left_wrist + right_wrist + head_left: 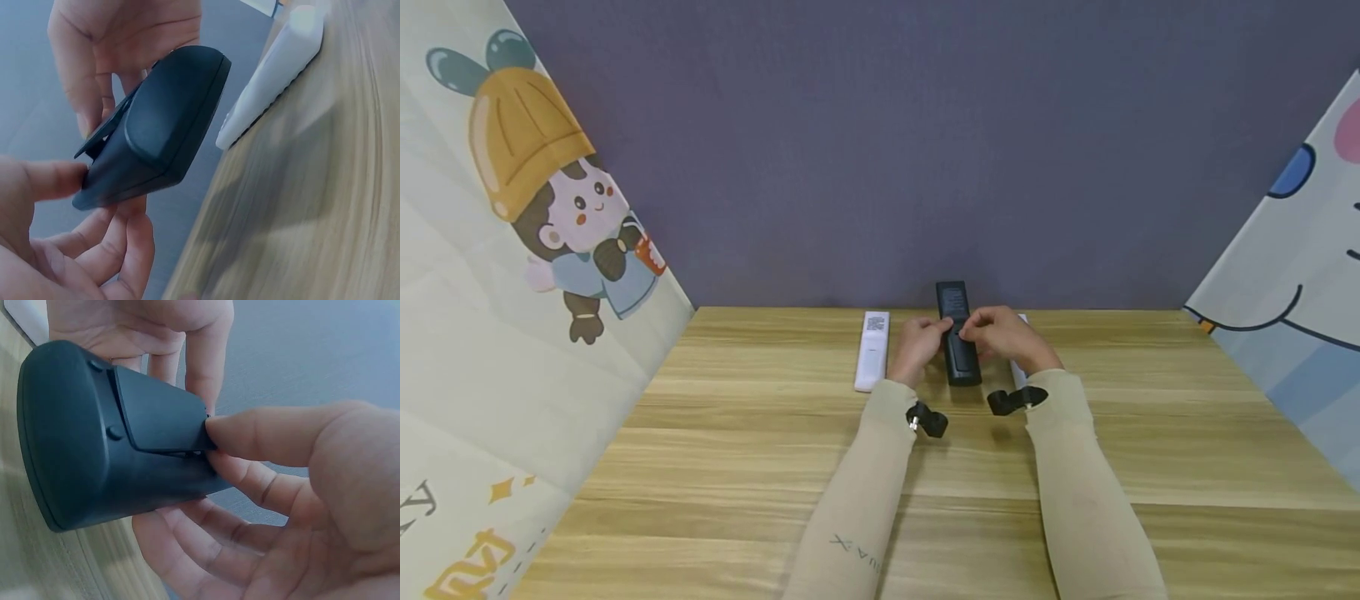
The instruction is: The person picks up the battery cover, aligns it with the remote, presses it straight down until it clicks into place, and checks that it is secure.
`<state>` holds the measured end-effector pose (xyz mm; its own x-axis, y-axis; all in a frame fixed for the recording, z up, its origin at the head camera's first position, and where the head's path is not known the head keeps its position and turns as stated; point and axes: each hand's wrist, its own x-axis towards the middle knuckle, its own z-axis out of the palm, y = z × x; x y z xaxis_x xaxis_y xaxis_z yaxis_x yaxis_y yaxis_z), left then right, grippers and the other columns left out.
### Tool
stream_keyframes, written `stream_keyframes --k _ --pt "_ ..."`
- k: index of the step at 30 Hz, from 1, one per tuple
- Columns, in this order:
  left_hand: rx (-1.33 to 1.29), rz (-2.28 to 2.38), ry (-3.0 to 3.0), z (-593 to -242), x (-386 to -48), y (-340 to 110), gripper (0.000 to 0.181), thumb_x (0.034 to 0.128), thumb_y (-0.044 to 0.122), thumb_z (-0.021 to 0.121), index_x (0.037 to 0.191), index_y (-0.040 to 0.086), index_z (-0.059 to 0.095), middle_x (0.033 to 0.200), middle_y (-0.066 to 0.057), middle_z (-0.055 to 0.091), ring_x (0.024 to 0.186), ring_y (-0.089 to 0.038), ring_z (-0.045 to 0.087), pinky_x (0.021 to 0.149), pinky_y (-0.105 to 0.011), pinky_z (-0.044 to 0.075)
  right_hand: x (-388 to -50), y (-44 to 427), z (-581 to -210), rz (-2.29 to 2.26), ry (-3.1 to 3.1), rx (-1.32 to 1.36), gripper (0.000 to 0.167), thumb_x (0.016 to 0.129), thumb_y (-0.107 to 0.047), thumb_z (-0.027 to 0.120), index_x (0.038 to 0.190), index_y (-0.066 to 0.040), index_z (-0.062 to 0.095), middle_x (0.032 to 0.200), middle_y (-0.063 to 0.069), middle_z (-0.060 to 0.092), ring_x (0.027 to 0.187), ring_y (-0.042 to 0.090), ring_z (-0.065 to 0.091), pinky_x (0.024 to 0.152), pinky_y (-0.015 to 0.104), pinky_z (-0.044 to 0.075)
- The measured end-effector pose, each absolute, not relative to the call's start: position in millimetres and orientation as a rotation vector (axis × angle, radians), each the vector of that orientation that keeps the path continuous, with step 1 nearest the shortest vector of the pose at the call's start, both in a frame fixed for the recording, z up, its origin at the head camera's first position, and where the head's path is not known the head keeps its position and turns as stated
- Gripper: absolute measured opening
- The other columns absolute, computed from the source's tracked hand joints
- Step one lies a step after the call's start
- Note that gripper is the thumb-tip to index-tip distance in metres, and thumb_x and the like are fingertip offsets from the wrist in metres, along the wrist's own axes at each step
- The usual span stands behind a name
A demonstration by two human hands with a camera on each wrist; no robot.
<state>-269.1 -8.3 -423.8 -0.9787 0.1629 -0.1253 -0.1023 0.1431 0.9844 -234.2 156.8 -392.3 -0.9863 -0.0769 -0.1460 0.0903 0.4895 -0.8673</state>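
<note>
A black remote point(962, 354) is held back side up above the table, its battery cover point(162, 412) partly lifted at one end. My left hand point(917, 346) grips the remote's left side, thumb on the edge near the cover and fingers curled beneath. With thumb and index finger, my right hand point(1003, 335) pinches the raised end of the cover, its other fingers under the remote. In the left wrist view, the cover point(109, 122) tilts away from the black body point(178, 106). The inside of the compartment cannot be seen.
A white remote point(872, 352) lies on the wooden table point(737, 442) left of my left hand. Another white object point(1018, 375) lies partly hidden beneath my right hand and wrist. A dark wall panel point(880, 150) stands behind the table, with printed cloths at both sides.
</note>
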Motion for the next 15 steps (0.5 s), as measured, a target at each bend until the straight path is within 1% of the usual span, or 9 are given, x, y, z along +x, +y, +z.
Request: stream_keyframes --k 2,4,7,9,11,15 --pt "0.067 1.938 2.196 -423.6 -270.4 -9.3 0.031 0.0982 0.033 0.068 0.108 0.005 0.074 0.092 -0.004 0.070 0.082 -0.018 0.063 0.087 -0.040 0.052 -234.0 156.5 -391.1 -1.501 2.566 0.016 0.022 0.104 -0.019 0.057 0.117 -0.002 0.064 0.127 0.020 0.062 0.115 0.034 0.063 0.095 0.054 0.056" --pt "0.074 1.952 2.156 -423.3 -271.7 -10.7 0.032 0.0966 0.032 0.070 0.112 0.004 0.074 0.091 -0.004 0.071 0.079 -0.015 0.063 0.091 -0.045 0.055 -234.1 156.1 -390.4 -1.504 2.559 0.024 0.023 0.105 -0.020 0.057 0.117 -0.002 0.064 0.127 0.020 0.062 0.115 0.034 0.064 0.095 0.054 0.056" --pt "0.100 1.953 2.095 -422.5 -273.5 -13.3 0.038 0.0942 0.031 0.073 0.121 0.004 0.070 0.088 -0.003 0.070 0.073 -0.011 0.063 0.096 -0.052 0.055 -234.8 156.0 -390.6 -1.510 2.552 0.030 0.022 0.105 -0.021 0.057 0.116 -0.002 0.063 0.126 0.018 0.061 0.111 0.032 0.065 0.096 0.055 0.056" --pt "0.119 1.945 2.063 -421.8 -274.4 -15.4 0.042 0.0930 0.030 0.074 0.126 0.004 0.067 0.086 -0.002 0.070 0.070 -0.010 0.063 0.096 -0.054 0.055 -234.8 155.9 -390.5 -1.522 2.547 0.030 0.022 0.105 -0.021 0.057 0.115 -0.002 0.063 0.125 0.018 0.060 0.109 0.031 0.065 0.096 0.055 0.055" --pt "0.139 1.926 2.042 -421.2 -274.9 -17.6 0.046 0.0924 0.029 0.075 0.130 0.005 0.065 0.084 -0.001 0.070 0.069 -0.010 0.063 0.096 -0.054 0.054 -234.8 155.8 -390.6 -1.530 2.546 0.028 0.021 0.105 -0.020 0.056 0.115 -0.002 0.063 0.125 0.018 0.060 0.109 0.030 0.065 0.096 0.055 0.055" --pt "0.165 1.920 2.000 -419.9 -274.9 -20.5 0.046 0.0915 0.026 0.076 0.131 0.006 0.064 0.084 -0.001 0.071 0.067 -0.009 0.064 0.094 -0.052 0.056 -234.2 155.8 -390.1 -1.534 2.547 0.023 0.021 0.105 -0.019 0.056 0.115 -0.002 0.063 0.127 0.018 0.059 0.113 0.032 0.064 0.097 0.055 0.055"
